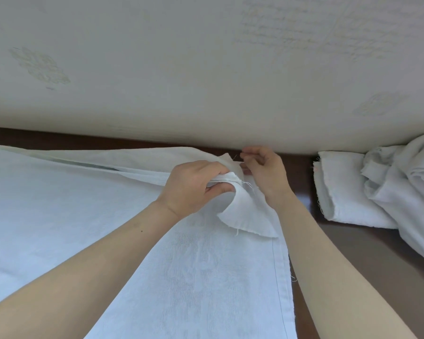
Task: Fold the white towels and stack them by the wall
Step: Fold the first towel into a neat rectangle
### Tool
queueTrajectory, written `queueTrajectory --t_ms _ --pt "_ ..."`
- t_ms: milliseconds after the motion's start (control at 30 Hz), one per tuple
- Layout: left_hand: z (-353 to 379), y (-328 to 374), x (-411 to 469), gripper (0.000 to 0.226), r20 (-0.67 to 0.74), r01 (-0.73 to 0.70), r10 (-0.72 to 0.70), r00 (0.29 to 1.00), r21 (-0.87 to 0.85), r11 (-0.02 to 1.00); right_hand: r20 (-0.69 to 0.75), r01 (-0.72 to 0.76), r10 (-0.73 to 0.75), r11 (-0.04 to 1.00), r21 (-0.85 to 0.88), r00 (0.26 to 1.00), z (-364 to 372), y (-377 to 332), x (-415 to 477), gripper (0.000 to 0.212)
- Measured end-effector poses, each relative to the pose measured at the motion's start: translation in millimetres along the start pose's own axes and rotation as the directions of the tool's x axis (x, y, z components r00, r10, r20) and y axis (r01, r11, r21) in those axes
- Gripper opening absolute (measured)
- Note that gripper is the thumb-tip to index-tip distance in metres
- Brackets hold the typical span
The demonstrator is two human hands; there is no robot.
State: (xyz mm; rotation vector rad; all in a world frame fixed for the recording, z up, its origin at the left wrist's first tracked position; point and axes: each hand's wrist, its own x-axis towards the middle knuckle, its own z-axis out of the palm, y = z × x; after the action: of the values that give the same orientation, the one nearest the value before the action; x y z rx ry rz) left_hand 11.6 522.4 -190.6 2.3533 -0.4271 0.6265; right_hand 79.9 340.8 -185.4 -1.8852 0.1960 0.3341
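White towel [83,204]: spread on bench [353,253], long axis running leftward from hands. Corner layers gripped by left hand [194,187]; adjoining edge pinched by right hand [264,170], nearer wall [206,69].

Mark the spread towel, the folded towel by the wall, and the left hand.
spread towel [59,204]: head view, flat middle of the cloth.
folded towel [340,187]: head view, its top face.
left hand [194,187]: head view, back of the hand.

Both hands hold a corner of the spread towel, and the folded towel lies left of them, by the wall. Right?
No. The head view shows the folded towel right of them, by the wall. The left hand and right hand do hold the spread towel.
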Motion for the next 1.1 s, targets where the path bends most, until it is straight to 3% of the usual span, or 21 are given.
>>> queueTrajectory --t_ms 67,167,300,467,633,767,833,933,1033,1100 --pt "5 -2 4 0.041 -0.017 0.000 0.001 1.000 0.029 1.000 -0.040 0.020 -0.020 1.000 0.007 0.999 -3 4 -10 0.018" --pt "12 -6 14 0.042 -0.033 0.027 -0.024 0.999 0.073 0.997 -0.065 -0.080 0.085 0.994 0.079 0.994 -8 13 -23 0.020" --pt "15 -10 23 0.037 -0.031 0.018 -0.016 0.999 0.077 0.997 -0.023 -0.122 0.120 0.982 -0.144 0.992 -9 21 -16 0.022" --pt "15 -11 20 0.037 -0.032 -0.041 0.043 0.999 0.079 0.996 0.189 -0.140 0.149 0.988 -0.060 0.971 12 -5 4 0.021" --pt "24 -17 34 0.045 -0.035 -0.039 0.043 0.998 0.101 0.994 -0.011 -0.005 0.004 0.994 -0.106 1.000 7 5 6 0.018" --pt "40 -24 45 0.037 0.031 -0.046 0.043 0.999 0.115 0.992 0.010 0.040 -0.039 0.972 -0.231 0.999 2 16 2 0.009" --pt "49 -28 48 0.038 0.061 0.000 -0.008 0.998 0.123 0.992 -0.035 -0.041 0.036 0.991 -0.126 0.999 -5 11 5 0.008" --pt "61 -34 48 0.045 0.112 0.051 -0.068 0.991 0.148 0.988 -0.022 -0.209 0.215 0.965 0.157 0.976 -20 6 -7 0.031" --pt "70 -35 47 0.048 0.134 0.087 -0.114 0.984 0.192 0.978 -0.010 -0.133 0.134 0.990 0.038 0.991 -32 16 -28 0.034" --pt "73 -35 48 0.048 0.153 0.128 -0.159 0.975 0.199 0.972 0.048 -0.046 0.055 0.985 -0.164 0.997 -37 20 -40 0.044"
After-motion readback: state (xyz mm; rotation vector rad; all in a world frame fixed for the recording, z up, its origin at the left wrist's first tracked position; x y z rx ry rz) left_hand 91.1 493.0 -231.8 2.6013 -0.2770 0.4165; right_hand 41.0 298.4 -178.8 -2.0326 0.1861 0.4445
